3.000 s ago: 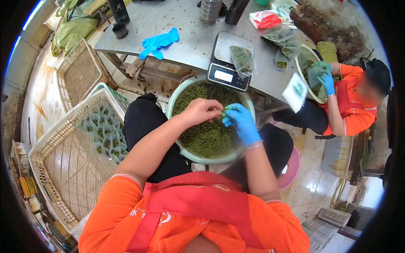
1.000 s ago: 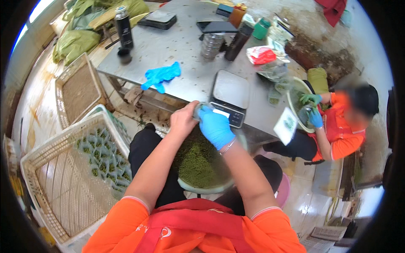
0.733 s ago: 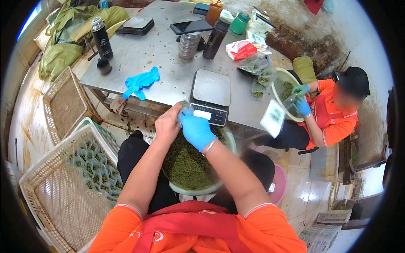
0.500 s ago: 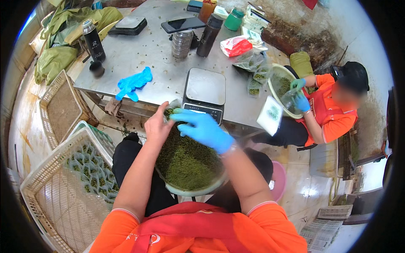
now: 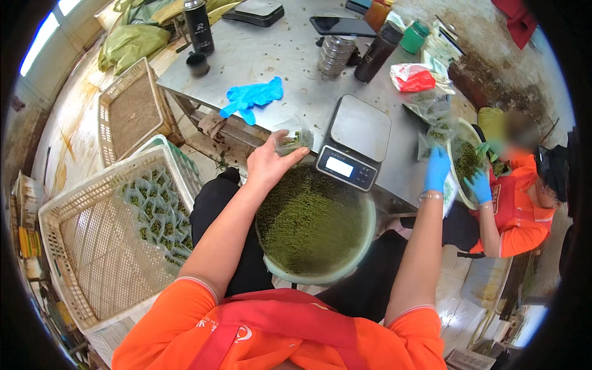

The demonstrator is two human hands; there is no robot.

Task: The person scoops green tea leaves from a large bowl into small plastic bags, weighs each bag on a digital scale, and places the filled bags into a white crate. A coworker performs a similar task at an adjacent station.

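My bare left hand [image 5: 269, 161] pinches a small clear plastic bag [image 5: 290, 142] with some green granules in it, at the table's front edge. Just right of it is a digital scale [image 5: 359, 132] with a lit display and nothing on its plate. Below, a round basin [image 5: 369, 231] between my knees holds a heap of green granules [image 5: 308, 216]. My blue-gloved right hand [image 5: 437, 172] reaches out to the right, its fingertips against several filled clear bags [image 5: 439, 131] at the table's edge. Its exact finger grip is hard to make out.
A plastic crate [image 5: 74, 271] with several filled bags [image 5: 157, 213] stands at left. On the metal table [image 5: 290, 68] are a blue glove [image 5: 251, 98], flasks [image 5: 377, 52], a phone [image 5: 342, 26] and a second scale [image 5: 254, 11]. A co-worker [image 5: 518, 216] sits at right beside another basin [image 5: 459, 166].
My right hand has left the bag in my left hand and swung right to the bags at the table's edge. The left hand still holds its bag. The whole view has shifted.
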